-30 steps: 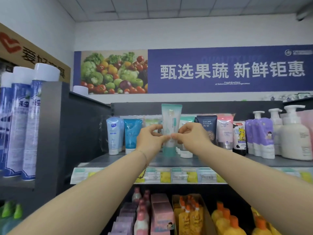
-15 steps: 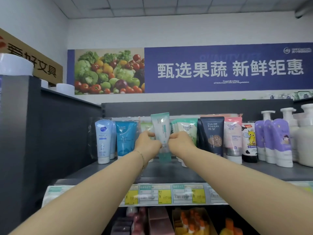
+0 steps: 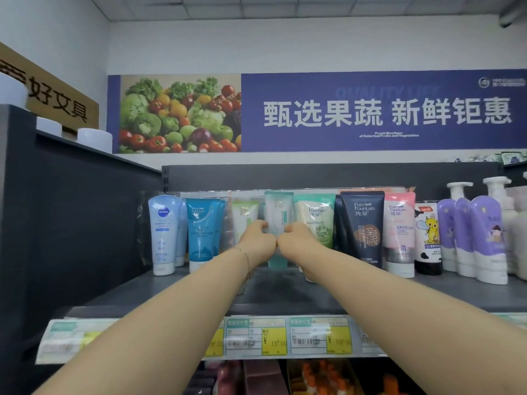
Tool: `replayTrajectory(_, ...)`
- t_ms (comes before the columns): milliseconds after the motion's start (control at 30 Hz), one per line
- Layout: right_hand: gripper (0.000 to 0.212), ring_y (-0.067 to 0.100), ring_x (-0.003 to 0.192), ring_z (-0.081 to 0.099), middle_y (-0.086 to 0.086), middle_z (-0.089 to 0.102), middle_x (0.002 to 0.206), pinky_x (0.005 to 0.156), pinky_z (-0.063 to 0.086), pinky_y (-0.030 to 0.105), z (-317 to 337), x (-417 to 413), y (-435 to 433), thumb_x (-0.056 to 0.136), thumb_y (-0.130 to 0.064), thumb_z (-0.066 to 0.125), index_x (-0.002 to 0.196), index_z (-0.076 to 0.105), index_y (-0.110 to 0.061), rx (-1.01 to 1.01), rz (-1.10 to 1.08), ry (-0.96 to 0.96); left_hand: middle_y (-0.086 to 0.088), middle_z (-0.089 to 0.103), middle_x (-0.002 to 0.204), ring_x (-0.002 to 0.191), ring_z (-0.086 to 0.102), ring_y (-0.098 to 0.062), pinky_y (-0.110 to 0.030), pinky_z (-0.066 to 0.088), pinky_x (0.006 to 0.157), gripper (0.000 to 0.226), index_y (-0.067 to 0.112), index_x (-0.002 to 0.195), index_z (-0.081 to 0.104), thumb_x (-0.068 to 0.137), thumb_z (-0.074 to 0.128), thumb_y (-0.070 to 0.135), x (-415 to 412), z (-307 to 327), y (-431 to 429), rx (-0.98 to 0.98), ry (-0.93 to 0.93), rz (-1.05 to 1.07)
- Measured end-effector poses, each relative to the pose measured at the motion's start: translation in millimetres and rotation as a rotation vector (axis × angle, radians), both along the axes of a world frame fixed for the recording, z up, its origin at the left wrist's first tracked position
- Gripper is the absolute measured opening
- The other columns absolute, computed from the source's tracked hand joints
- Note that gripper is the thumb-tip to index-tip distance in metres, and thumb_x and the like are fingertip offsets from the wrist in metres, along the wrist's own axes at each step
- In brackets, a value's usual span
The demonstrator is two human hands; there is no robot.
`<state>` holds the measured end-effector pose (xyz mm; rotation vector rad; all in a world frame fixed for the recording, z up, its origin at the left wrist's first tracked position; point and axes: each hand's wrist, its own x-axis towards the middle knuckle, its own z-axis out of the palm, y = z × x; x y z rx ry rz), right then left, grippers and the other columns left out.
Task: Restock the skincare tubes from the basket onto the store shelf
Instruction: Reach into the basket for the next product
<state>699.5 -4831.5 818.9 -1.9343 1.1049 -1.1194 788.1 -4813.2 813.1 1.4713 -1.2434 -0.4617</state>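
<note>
Both hands, left hand point(image 3: 258, 239) and right hand point(image 3: 296, 238), pinch the teal tube point(image 3: 278, 212) upright between the green tube point(image 3: 245, 220) and the pale green tube point(image 3: 315, 218) on the shelf point(image 3: 285, 295), and a careless release could topple its neighbours.

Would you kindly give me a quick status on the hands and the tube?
Left hand and right hand both shut on teal tube. Tube upright, cap down at shelf, between neighbouring tubes. Nothing in the way.
</note>
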Motion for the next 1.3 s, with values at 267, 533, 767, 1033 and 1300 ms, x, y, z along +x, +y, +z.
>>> replayTrajectory(267, 0.03, 0.031, 0.104, 0.056, 0.018, 0.057, 0.114, 0.091, 0.049, 0.037, -6, 8, -5, 0.089, 0.004, 0.041, 0.115, 0.055, 0.002, 0.035, 0.03, 0.086, -0.013, 0.054, 0.122, 0.113, 0.053, -0.032, -0.048, 0.046, 0.099, 0.032, 0.013, 0.107, 0.049, 0.078, 0.048, -0.002, 8, -8, -10, 0.06, -0.003, -0.03)
replayTrajectory(533, 0.025, 0.029, 0.091, 0.053, 0.015, 0.051, 0.102, 0.076, 0.044, 0.031, -2, 0, 9, 0.093, -0.002, 0.041, 0.115, 0.052, 0.002, -0.05, 0.05, 0.317, -0.014, 0.049, 0.108, 0.095, 0.049, -0.025, -0.04, 0.047, 0.092, 0.039, -0.002, 0.129, 0.043, 0.09, 0.043, -0.002, 8, -7, 10, 0.105, -0.215, 0.08)
replayTrajectory(767, 0.02, 0.024, 0.081, 0.06, 0.012, 0.063, 0.093, 0.069, 0.051, 0.031, 1, -12, 35, 0.085, -0.006, 0.049, 0.098, 0.063, -0.001, -0.232, 0.003, 0.452, -0.008, 0.059, 0.114, 0.099, 0.056, -0.024, -0.035, 0.05, 0.087, 0.029, 0.014, 0.116, 0.054, 0.088, 0.05, 0.01, 9, -2, 56, 0.05, -0.773, 0.214)
replayTrajectory(1033, 0.011, 0.023, 0.083, 0.05, 0.002, 0.049, 0.092, 0.064, 0.038, 0.032, -3, -57, 85, 0.092, -0.025, 0.046, 0.091, 0.045, -0.014, -0.846, -0.161, 0.849, 0.0, 0.062, 0.104, 0.089, 0.058, -0.023, -0.039, 0.05, 0.078, 0.02, 0.02, 0.107, 0.052, 0.091, 0.042, 0.023, -1, -7, 121, -0.058, -1.142, 0.309)
replayTrajectory(1300, 0.022, 0.023, 0.092, 0.056, 0.001, 0.054, 0.101, 0.063, 0.045, 0.033, -44, -97, 108, 0.093, -0.032, 0.045, 0.103, 0.052, -0.015, -1.025, -0.123, 0.765, 0.002, 0.061, 0.097, 0.086, 0.059, -0.022, -0.038, 0.046, 0.074, 0.019, 0.018, 0.105, 0.055, 0.089, 0.047, 0.025, -8, -48, 171, -0.283, -1.294, 0.339)
